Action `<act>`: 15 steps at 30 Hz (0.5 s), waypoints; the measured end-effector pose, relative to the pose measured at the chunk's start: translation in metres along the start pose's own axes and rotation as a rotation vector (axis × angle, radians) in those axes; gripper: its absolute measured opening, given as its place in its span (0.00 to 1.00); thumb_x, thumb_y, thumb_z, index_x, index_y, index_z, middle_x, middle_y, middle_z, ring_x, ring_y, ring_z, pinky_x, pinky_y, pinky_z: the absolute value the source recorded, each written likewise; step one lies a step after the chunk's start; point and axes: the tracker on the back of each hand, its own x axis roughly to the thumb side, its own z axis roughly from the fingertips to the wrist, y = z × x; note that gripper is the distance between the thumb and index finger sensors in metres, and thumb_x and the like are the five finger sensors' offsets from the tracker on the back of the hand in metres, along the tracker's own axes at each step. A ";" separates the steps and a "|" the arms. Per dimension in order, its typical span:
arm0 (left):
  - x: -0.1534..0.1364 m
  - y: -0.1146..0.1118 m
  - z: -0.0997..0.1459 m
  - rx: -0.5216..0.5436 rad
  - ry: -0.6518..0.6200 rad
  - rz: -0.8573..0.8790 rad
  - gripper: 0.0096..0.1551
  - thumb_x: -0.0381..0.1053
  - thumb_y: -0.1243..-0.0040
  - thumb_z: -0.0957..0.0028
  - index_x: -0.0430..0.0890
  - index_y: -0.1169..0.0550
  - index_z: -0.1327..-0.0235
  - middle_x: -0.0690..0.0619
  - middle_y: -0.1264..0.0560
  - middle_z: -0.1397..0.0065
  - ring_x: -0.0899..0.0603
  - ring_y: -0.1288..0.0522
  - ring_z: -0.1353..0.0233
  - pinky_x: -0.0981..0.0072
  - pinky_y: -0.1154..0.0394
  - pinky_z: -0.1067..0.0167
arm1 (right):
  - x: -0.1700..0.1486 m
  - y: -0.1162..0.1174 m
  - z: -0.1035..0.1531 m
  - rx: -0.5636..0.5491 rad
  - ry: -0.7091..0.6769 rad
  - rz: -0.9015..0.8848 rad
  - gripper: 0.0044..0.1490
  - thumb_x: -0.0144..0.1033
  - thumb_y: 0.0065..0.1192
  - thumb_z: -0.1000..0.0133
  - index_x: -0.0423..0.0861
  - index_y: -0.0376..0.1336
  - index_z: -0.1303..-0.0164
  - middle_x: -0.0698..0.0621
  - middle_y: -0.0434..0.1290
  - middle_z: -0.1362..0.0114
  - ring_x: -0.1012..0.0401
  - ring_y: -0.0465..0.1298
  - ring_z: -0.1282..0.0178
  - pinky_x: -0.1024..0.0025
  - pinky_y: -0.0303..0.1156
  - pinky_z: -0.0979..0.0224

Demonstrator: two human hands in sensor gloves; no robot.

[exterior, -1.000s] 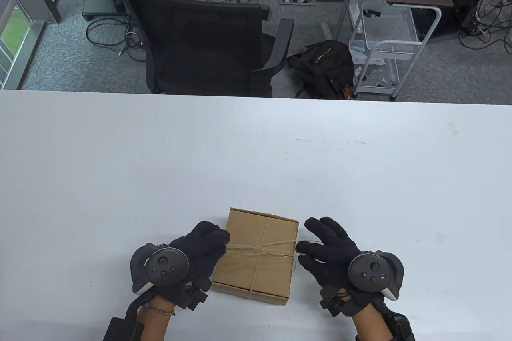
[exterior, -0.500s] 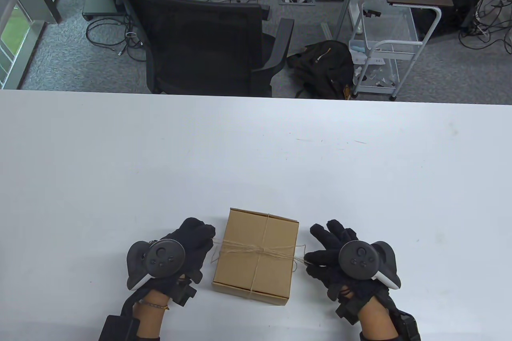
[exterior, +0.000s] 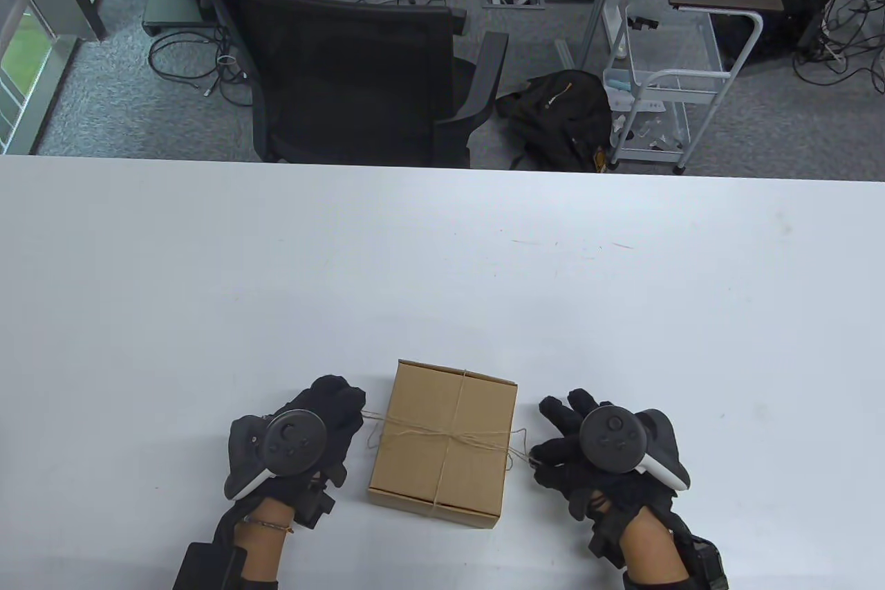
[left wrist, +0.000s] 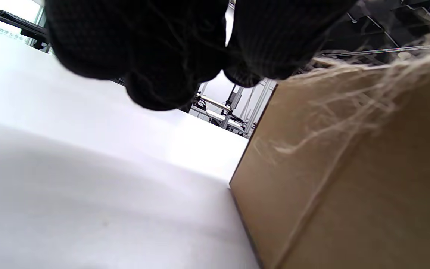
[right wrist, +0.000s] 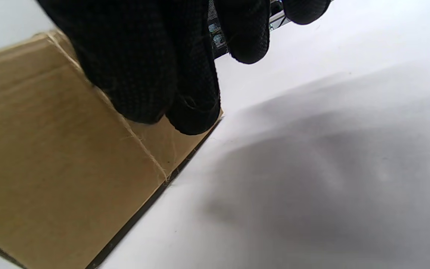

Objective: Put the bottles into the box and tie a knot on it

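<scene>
A closed brown cardboard box [exterior: 442, 441] stands near the table's front edge, wrapped crosswise with jute twine [exterior: 449, 436] knotted on its top. No bottles show. My left hand [exterior: 346, 410] sits just left of the box and pinches one twine end, which runs taut to the knot. My right hand [exterior: 543, 455] sits just right of the box, thumb and forefinger pinching the other twine end. In the left wrist view the box side [left wrist: 349, 168] and frayed twine [left wrist: 334, 108] fill the right half. In the right wrist view the box [right wrist: 50, 149] lies at left under my fingers [right wrist: 155, 74].
The white table [exterior: 442, 272] stretches wide behind the box. Beyond its far edge stand a black office chair [exterior: 346, 64], a dark bag [exterior: 560, 113] on the floor and a white wire cart [exterior: 664, 71].
Both hands have drawn outward, away from the box, pulling the twine ends sideways. The loops on the box top have tightened toward the knot. The box has stayed in place.
</scene>
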 end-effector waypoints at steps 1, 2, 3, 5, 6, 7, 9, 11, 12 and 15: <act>-0.001 0.000 0.000 0.007 0.005 0.000 0.26 0.53 0.29 0.49 0.49 0.16 0.37 0.40 0.22 0.26 0.37 0.14 0.43 0.49 0.17 0.50 | -0.002 0.000 0.000 0.009 0.001 0.006 0.26 0.39 0.79 0.53 0.40 0.82 0.48 0.36 0.58 0.15 0.31 0.44 0.19 0.23 0.36 0.27; -0.002 0.001 0.000 0.012 0.011 0.000 0.28 0.53 0.29 0.49 0.48 0.18 0.34 0.40 0.23 0.25 0.36 0.15 0.40 0.47 0.18 0.47 | -0.004 0.000 0.000 0.016 0.019 0.013 0.29 0.39 0.79 0.53 0.39 0.80 0.44 0.36 0.56 0.14 0.32 0.43 0.19 0.24 0.35 0.27; -0.004 0.001 0.000 0.022 0.026 -0.004 0.33 0.53 0.29 0.49 0.47 0.21 0.29 0.39 0.25 0.23 0.34 0.17 0.36 0.43 0.20 0.43 | -0.007 0.000 0.000 0.023 0.066 0.031 0.34 0.40 0.79 0.53 0.39 0.76 0.37 0.34 0.53 0.13 0.31 0.42 0.19 0.24 0.34 0.27; -0.009 0.002 0.000 0.019 0.079 -0.030 0.37 0.53 0.30 0.49 0.46 0.25 0.24 0.38 0.28 0.20 0.31 0.21 0.30 0.38 0.23 0.38 | -0.015 0.000 0.000 0.035 0.126 0.065 0.37 0.40 0.79 0.53 0.39 0.74 0.34 0.34 0.51 0.13 0.31 0.40 0.19 0.24 0.33 0.27; -0.011 0.002 0.000 0.023 0.105 -0.043 0.39 0.53 0.30 0.48 0.46 0.27 0.22 0.37 0.30 0.18 0.29 0.23 0.27 0.35 0.26 0.35 | -0.018 0.000 0.001 0.029 0.153 0.076 0.40 0.40 0.79 0.53 0.39 0.71 0.29 0.33 0.49 0.13 0.31 0.39 0.19 0.24 0.33 0.27; -0.014 0.001 0.000 0.022 0.131 -0.070 0.40 0.53 0.30 0.48 0.45 0.28 0.21 0.36 0.32 0.17 0.28 0.26 0.25 0.34 0.28 0.34 | -0.023 0.000 0.001 0.003 0.178 0.084 0.41 0.40 0.79 0.52 0.40 0.70 0.28 0.33 0.48 0.13 0.31 0.39 0.20 0.24 0.32 0.27; -0.021 -0.001 0.001 0.012 0.181 -0.121 0.42 0.54 0.32 0.47 0.45 0.30 0.19 0.35 0.36 0.14 0.25 0.32 0.20 0.29 0.35 0.30 | -0.030 0.001 0.001 -0.043 0.201 0.098 0.48 0.41 0.78 0.52 0.41 0.62 0.21 0.33 0.43 0.12 0.31 0.36 0.20 0.25 0.31 0.28; -0.028 -0.004 0.001 -0.031 0.210 -0.129 0.45 0.57 0.35 0.46 0.47 0.35 0.15 0.35 0.42 0.10 0.23 0.42 0.16 0.24 0.45 0.28 | -0.035 0.003 0.001 -0.109 0.204 0.084 0.52 0.45 0.75 0.50 0.45 0.56 0.17 0.34 0.37 0.12 0.32 0.32 0.21 0.25 0.26 0.29; -0.031 -0.006 0.002 -0.048 0.222 -0.123 0.47 0.58 0.36 0.45 0.48 0.39 0.13 0.35 0.46 0.09 0.22 0.48 0.15 0.22 0.49 0.29 | -0.037 0.003 0.000 -0.131 0.196 0.077 0.53 0.48 0.73 0.49 0.47 0.52 0.15 0.36 0.35 0.12 0.32 0.30 0.21 0.25 0.25 0.30; -0.036 -0.009 0.003 -0.090 0.235 -0.095 0.53 0.62 0.38 0.45 0.54 0.50 0.11 0.38 0.56 0.07 0.22 0.60 0.15 0.19 0.58 0.31 | -0.042 0.005 0.000 -0.210 0.168 0.065 0.55 0.53 0.66 0.46 0.55 0.40 0.15 0.41 0.26 0.14 0.35 0.23 0.22 0.26 0.20 0.32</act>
